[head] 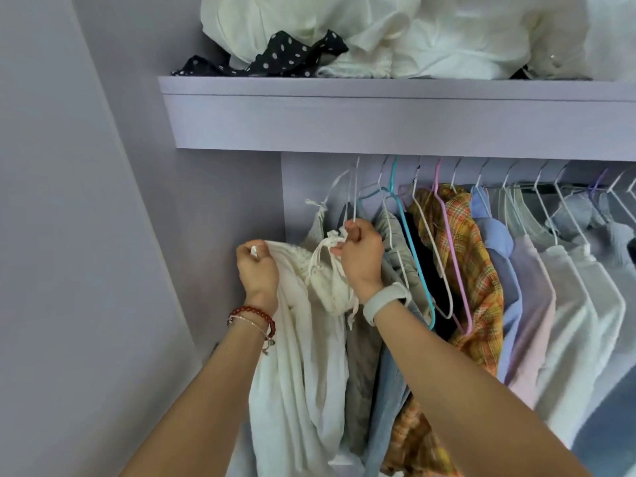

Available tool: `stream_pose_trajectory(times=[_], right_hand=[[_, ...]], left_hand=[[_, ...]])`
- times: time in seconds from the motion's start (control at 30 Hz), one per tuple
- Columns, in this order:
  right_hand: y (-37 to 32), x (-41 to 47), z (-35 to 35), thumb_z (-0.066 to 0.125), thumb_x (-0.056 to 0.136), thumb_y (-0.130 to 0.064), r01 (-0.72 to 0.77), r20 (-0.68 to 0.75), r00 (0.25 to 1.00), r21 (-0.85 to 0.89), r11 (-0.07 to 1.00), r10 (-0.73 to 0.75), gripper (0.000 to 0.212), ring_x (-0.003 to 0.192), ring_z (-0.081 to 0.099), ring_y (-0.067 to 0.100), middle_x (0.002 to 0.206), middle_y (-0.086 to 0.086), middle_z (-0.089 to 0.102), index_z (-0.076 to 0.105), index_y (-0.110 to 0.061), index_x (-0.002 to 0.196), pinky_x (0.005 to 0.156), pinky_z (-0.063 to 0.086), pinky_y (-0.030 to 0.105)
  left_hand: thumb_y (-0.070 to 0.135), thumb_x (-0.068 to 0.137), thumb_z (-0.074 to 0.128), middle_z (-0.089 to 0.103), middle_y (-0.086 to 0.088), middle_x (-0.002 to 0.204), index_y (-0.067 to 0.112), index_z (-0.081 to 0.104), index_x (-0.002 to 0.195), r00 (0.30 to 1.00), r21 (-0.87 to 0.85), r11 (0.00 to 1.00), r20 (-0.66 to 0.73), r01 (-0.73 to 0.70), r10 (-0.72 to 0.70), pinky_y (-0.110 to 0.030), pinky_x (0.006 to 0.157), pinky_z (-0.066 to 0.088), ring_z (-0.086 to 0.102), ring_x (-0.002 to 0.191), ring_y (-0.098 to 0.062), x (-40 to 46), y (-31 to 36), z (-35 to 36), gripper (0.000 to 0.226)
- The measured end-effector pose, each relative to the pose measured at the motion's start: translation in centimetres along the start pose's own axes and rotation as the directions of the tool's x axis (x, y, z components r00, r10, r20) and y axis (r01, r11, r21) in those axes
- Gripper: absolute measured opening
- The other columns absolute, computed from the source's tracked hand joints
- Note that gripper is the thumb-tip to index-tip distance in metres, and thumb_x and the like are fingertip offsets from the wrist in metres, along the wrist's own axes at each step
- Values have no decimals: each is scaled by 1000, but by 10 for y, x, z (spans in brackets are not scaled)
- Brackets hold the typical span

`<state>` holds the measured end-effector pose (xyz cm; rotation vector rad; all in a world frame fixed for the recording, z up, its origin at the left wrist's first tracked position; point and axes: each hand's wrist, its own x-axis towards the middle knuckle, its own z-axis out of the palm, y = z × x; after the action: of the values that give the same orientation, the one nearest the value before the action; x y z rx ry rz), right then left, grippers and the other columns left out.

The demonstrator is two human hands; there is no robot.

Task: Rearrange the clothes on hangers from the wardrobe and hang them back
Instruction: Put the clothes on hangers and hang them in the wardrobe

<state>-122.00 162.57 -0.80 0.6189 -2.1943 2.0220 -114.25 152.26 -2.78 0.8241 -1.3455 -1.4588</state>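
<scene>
Your left hand (257,266) is bunching up the top edge of a cream garment (299,373), soft crinkly cotton-looking stuff that drapes down between your forearms in loose folds. Your right hand (361,253) is pinching its gathered, smocked-looking bit with the drawstring ties, and also seems to be curled round the thin white wire hanger (354,187) running up from your knuckles. Just right of that hand there's a grey piece, a teal hanger (414,256), a pink hanger (454,263) and a yellow-orange plaid shirt (478,270), then smooth pale blue, pink and white tops further right. Above your hands the lilac shelf (378,118) holds rumpled white fabric and a black polka-dot piece (275,58). No readable labels anywhere.
</scene>
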Motion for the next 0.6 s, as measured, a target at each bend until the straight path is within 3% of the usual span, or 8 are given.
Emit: stream_pose_trajectory(times=[0.1,0.23,0.33,0.5,0.6], right_hand=[[14,22,4,39,80,-1,-116,-39,992,-15,993,116,32,85,62,39,79,8,57,50,-29,69,79,51,54],[25,25,1,34,77,0,-115,-36,993,-90,989,112,30,84,61,44,77,6,55,49,-24,68,76,52,55],[30,21,-3,33,79,4,-107,-15,994,-95,990,106,35,76,57,35,68,-3,49,46,-25,64,76,52,55],[35,22,-6,47,83,7,-37,-53,998,-178,983,28,26,69,46,25,61,-5,43,53,-18,79,73,52,46],[38,22,-7,49,86,4,5,-51,999,-210,978,-16,16,73,50,29,72,8,54,59,-8,93,73,51,48]], left_hand=[[11,96,42,49,-5,89,15,44,83,997,41,996,-1,77,-77,-30,84,40,45,89,-18,11,-10,6,14],[5,92,46,57,-15,95,15,51,72,977,90,974,-52,210,-206,-35,92,43,56,101,-32,26,-27,11,22],[2,89,51,61,-13,96,-1,63,98,966,28,966,-50,257,-255,-30,88,44,58,105,-33,35,-28,21,15],[-5,87,52,60,3,79,3,64,96,995,-195,976,54,97,-88,-9,68,46,57,85,-15,53,7,54,17],[1,81,58,64,-9,97,10,64,78,975,-226,973,201,-45,92,-22,88,48,61,96,-18,71,11,66,11]])
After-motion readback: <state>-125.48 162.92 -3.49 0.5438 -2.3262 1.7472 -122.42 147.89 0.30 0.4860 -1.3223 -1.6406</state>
